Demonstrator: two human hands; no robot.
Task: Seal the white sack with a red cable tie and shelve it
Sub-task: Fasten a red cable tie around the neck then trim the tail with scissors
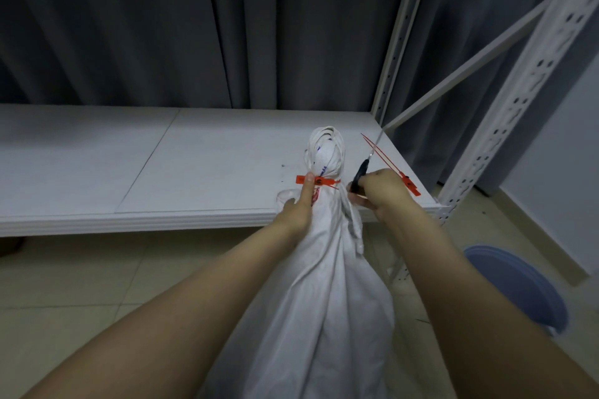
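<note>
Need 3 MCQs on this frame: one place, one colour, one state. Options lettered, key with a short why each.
1. Where do the spare ties lie?
A. On the shelf's right end
B. On the floor
C. In the blue bin

2. What colour is the tie round the sack neck?
A. Blue
B. Red
C. White

3. What is the right hand doing?
A. Resting open on the shelf
B. Gripping the sack
C. Shut on scissors

Key:
1 A: the spare ties rest on the shelf by its right post.
2 B: a red band and tag cross the bunched neck, under the left hand's finger.
3 C: the right hand's fingers close on the dark handle of the scissors, blades pointing away over the shelf.
</note>
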